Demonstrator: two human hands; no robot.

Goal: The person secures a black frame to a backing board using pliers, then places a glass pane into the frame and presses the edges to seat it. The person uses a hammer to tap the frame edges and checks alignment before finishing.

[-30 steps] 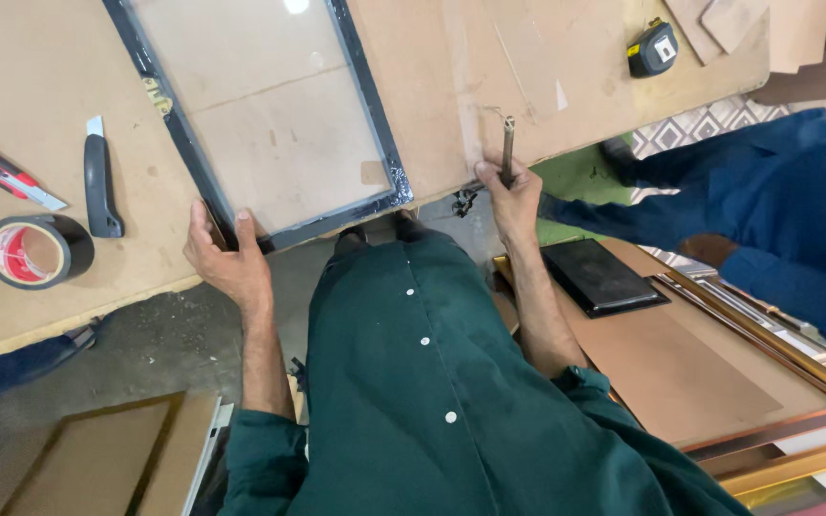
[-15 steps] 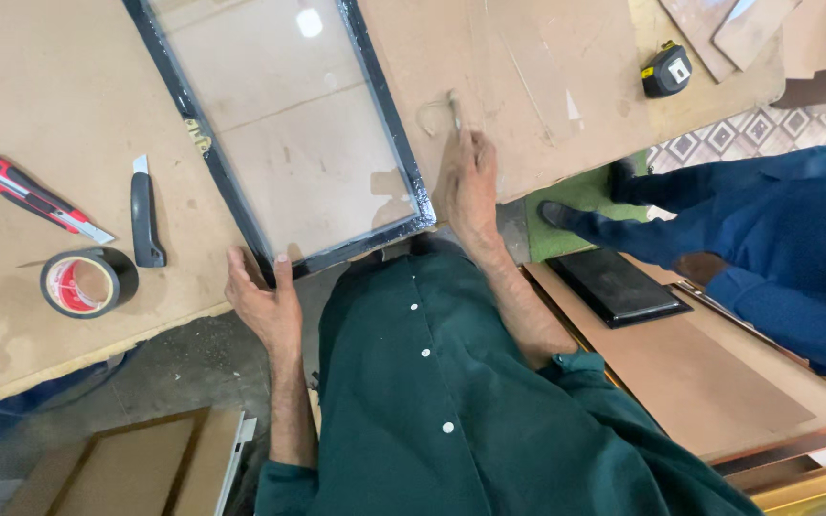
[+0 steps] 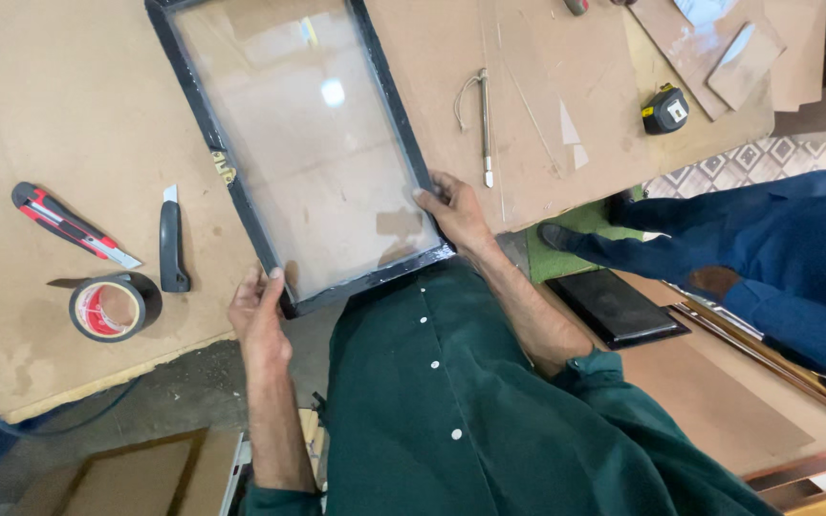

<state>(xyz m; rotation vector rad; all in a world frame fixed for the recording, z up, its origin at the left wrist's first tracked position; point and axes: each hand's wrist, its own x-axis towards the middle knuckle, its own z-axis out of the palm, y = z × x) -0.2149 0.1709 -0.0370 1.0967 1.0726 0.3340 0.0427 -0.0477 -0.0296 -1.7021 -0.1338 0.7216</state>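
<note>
The left hand (image 3: 258, 315) reaches forward from a bare forearm, fingers extended and pressed together, thumb alongside, closed over an edge. The right hand (image 3: 453, 212) lies farther forward, palm down, fingers curled in a grip, its forearm bare to a rolled green sleeve at the elbow.

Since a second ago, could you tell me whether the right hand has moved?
Yes. The right hand left the slim metal tool on the board and came back to the black frame, gripping its near corner.
</note>
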